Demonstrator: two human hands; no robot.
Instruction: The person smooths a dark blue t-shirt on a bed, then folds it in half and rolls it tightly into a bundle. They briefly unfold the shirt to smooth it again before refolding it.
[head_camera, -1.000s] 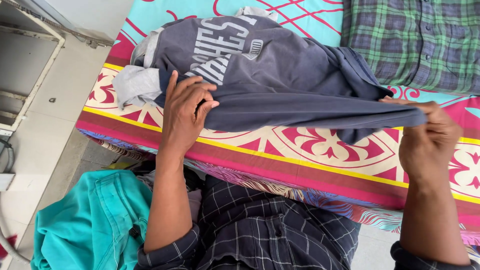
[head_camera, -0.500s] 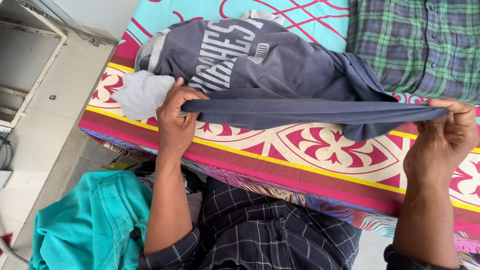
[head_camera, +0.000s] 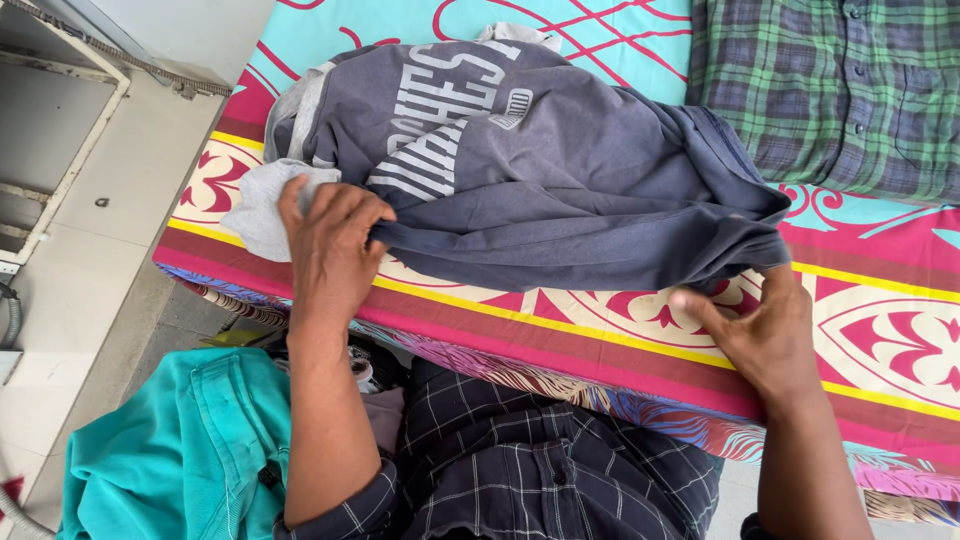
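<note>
Broadly, the bed (head_camera: 600, 330) serves as a worktable — its patterned sheet bears the grey shirt (head_camera: 560, 180), lying crumpled near the front edge with a plaid shirt (head_camera: 830, 90) beyond and a teal cloth (head_camera: 170, 450) hanging below. The left hand (head_camera: 335, 245) pins the shirt's fold, fingers curled into it, while the right hand (head_camera: 765, 330) pinches the far hem — apparently to keep that edge straight.

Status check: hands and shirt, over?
Left hand gripping grey shirt edge. Right hand at its other corner, grip unclear. Plaid shirt alongside.
</note>
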